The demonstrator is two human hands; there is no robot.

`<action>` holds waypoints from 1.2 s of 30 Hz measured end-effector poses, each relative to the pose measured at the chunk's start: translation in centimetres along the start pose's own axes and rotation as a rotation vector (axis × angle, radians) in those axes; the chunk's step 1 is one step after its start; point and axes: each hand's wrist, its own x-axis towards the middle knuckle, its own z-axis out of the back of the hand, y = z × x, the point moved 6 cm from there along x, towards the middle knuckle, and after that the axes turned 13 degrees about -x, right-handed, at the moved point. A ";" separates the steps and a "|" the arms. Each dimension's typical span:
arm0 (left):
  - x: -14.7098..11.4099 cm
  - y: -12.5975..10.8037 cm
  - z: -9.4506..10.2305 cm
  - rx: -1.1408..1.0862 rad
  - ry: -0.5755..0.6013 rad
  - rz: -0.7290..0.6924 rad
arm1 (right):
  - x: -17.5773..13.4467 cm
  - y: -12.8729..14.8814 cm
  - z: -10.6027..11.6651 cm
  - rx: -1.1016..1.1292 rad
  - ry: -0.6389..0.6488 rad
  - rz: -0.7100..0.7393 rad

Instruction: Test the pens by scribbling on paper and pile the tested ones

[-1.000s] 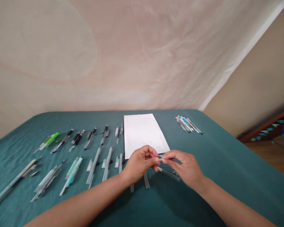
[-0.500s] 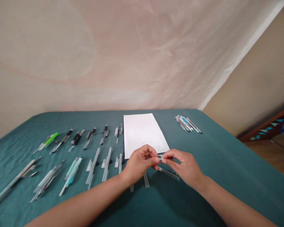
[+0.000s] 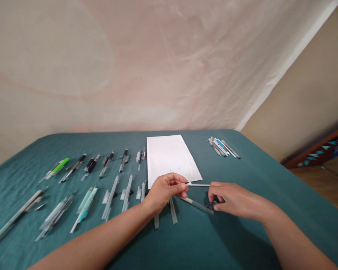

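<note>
My left hand (image 3: 169, 190) is closed in a pinch at the near edge of the paper. From its fingertips a thin white pen refill (image 3: 199, 185) points right, its far end passing behind my right hand (image 3: 228, 198). Low over the cloth, the fingers of my right hand curl down around a small dark pen part (image 3: 212, 204), whose exact kind I cannot make out. Just left of that part lies a clear pen barrel (image 3: 199, 206), slanting, its upper end near my left fingertips. More clear tubes (image 3: 173, 213) lie below my left hand, partly covered by it.
A white sheet of paper (image 3: 169, 153) lies mid-table on the green cloth (image 3: 256, 176). Taken-apart pens (image 3: 109, 197) are set out in two rows on the left, one with a bright green barrel (image 3: 59, 167). A bunch of pens (image 3: 222, 146) lies at the back right.
My right hand has parted from my left, moving right and down to the small dark part. The white refill now shows extending from my left hand, which has stayed in place.
</note>
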 end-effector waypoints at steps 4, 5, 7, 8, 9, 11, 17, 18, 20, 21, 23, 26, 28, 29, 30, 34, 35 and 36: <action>0.0 0.2 0.2 0.003 -0.010 0.012 | 0.2 0.2 -0.2 -0.038 -0.070 0.000; 0.0 0.2 0.3 -0.002 -0.008 0.018 | 0.3 0.2 -0.2 -0.039 -0.078 0.005; 0.0 0.2 0.2 -0.028 0.004 0.040 | 0.3 0.3 -0.2 -0.033 -0.092 0.016; -0.1 0.2 0.1 -0.045 0.012 0.051 | 0.4 0.4 -0.1 -0.024 -0.095 0.020; -0.1 0.1 0.0 -0.059 0.019 0.060 | 0.5 0.5 0.0 -0.010 -0.103 0.021; -0.2 -0.2 -0.2 -0.072 0.036 0.065 | 0.7 0.7 0.4 0.039 -0.136 0.010; -0.3 -0.6 -0.8 -0.051 0.098 0.043 | 1.4 1.4 1.7 0.249 -0.287 -0.056; -0.3 -0.6 -0.8 -0.049 0.097 0.040 | 1.6 1.5 1.7 0.288 -0.302 -0.063; -0.2 -0.5 -0.7 -0.050 0.098 0.039 | 1.8 1.6 1.6 0.364 -0.330 -0.075; -0.2 -0.4 -0.6 -0.054 0.100 0.040 | 1.9 1.6 1.5 0.400 -0.344 -0.080; -0.1 -0.2 -0.5 -0.063 0.099 0.050 | 2.1 1.7 1.1 0.474 -0.368 -0.088; 0.0 0.1 0.0 -0.086 0.056 0.071 | 2.4 1.9 0.5 0.586 -0.382 -0.096; 0.0 0.2 0.2 -0.103 0.018 0.068 | 2.6 2.1 0.1 0.643 -0.402 -0.107; 0.0 0.2 0.3 -0.109 0.003 0.063 | 2.7 2.1 -0.1 0.662 -0.418 -0.116; 0.0 0.2 0.3 -0.113 -0.010 0.057 | 2.8 2.2 -0.2 0.674 -0.436 -0.125; 0.0 0.0 0.2 -0.105 -0.046 0.034 | 2.9 2.4 -0.4 0.650 -0.510 -0.150; 0.0 -0.2 0.2 -0.101 -0.056 0.025 | 2.9 2.4 -0.4 0.633 -0.526 -0.149; 0.0 -0.3 0.2 -0.097 -0.067 0.015 | 2.8 2.5 -0.3 0.617 -0.540 -0.146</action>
